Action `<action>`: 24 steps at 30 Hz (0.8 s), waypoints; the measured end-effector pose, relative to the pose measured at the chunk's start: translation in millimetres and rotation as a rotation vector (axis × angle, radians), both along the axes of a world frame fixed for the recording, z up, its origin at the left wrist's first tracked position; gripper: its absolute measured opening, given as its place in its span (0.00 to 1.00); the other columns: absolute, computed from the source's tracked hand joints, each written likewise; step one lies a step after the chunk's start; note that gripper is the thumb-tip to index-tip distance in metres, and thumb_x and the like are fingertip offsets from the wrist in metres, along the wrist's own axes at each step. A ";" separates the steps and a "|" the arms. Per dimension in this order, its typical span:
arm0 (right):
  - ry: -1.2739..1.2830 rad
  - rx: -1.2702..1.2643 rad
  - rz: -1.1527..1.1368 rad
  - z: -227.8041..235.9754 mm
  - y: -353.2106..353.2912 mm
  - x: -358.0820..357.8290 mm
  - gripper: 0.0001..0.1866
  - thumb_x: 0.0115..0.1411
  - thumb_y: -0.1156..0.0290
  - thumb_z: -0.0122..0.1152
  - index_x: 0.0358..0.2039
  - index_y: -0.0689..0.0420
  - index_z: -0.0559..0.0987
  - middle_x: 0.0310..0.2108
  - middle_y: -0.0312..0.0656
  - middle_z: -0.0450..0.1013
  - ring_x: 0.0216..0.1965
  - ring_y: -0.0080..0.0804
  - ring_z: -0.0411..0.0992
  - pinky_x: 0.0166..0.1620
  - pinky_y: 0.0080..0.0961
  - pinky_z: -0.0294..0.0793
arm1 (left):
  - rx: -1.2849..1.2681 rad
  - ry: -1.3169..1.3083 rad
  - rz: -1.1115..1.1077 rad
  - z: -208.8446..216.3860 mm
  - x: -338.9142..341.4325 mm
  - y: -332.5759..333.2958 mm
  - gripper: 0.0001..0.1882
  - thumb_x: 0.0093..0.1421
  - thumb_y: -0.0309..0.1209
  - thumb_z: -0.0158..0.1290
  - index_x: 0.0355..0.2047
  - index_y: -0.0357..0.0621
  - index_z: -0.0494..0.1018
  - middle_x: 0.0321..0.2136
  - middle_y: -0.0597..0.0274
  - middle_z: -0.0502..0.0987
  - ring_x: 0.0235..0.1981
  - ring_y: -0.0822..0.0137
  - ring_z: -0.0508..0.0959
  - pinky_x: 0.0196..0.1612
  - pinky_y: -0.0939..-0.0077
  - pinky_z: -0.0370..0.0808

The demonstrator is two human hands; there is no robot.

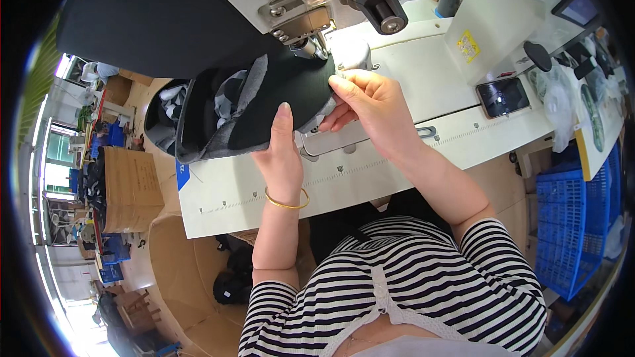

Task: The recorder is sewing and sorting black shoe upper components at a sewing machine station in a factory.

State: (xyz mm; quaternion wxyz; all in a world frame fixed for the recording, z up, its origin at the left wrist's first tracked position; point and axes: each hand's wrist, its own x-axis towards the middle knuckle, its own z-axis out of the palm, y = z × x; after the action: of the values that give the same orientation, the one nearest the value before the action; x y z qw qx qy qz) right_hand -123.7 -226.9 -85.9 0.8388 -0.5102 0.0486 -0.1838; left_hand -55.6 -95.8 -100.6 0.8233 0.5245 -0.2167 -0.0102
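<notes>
A black fabric piece [281, 89] with a rounded edge and grey underside lies on the sewing machine [390, 96], its far edge at the presser foot [320, 51]. My left hand [278, 158] holds its near edge, thumb on top and fingers hidden beneath. At the right edge, close to the presser foot, my right hand [374, 102] pinches the fabric between thumb and forefinger, the other fingers curled below. Left of this, more black and grey fabric pieces [192, 116] are bunched together, with grey camouflage-like scraps inside. Whether they are joined to the held piece, I cannot tell.
A phone [503, 97] lies on the right of the white table [228, 215], near clear plastic bags [561, 102]. Blue crates [562, 225] stand at the lower right. On the left are a cardboard box [132, 188] and an open carton [175, 258] under the table edge.
</notes>
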 end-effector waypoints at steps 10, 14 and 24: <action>0.031 -0.005 -0.053 -1.8 3.1 -2.2 0.12 0.64 0.67 0.51 0.30 0.63 0.73 0.24 0.39 0.73 0.24 0.28 0.76 0.28 0.17 0.76 | 0.073 -0.049 0.170 -1.4 -16.8 -23.8 0.09 0.63 0.26 0.47 0.38 0.31 0.72 0.36 0.63 0.75 0.36 0.75 0.72 0.40 0.80 0.70; -0.013 -0.006 -0.042 -7.2 3.3 2.8 0.11 0.64 0.69 0.50 0.31 0.64 0.73 0.25 0.41 0.74 0.26 0.26 0.77 0.28 0.16 0.75 | -0.012 -0.109 0.171 1.5 -19.5 -34.9 0.09 0.64 0.27 0.45 0.37 0.32 0.71 0.35 0.64 0.74 0.34 0.75 0.72 0.39 0.80 0.69; -0.027 0.048 -0.105 -7.1 7.2 2.2 0.10 0.64 0.69 0.50 0.33 0.63 0.74 0.26 0.39 0.74 0.27 0.22 0.74 0.32 0.19 0.75 | 0.040 0.058 0.042 -9.1 -38.4 -47.6 0.17 0.66 0.34 0.45 0.46 0.31 0.66 0.34 0.58 0.75 0.35 0.68 0.77 0.40 0.77 0.74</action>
State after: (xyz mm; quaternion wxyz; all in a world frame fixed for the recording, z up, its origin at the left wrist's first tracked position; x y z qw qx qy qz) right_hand -121.5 -219.7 -92.9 0.8406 -0.4840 0.0685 -0.2332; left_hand -93.9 -143.4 -109.6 0.8187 0.5447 -0.1813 -0.0126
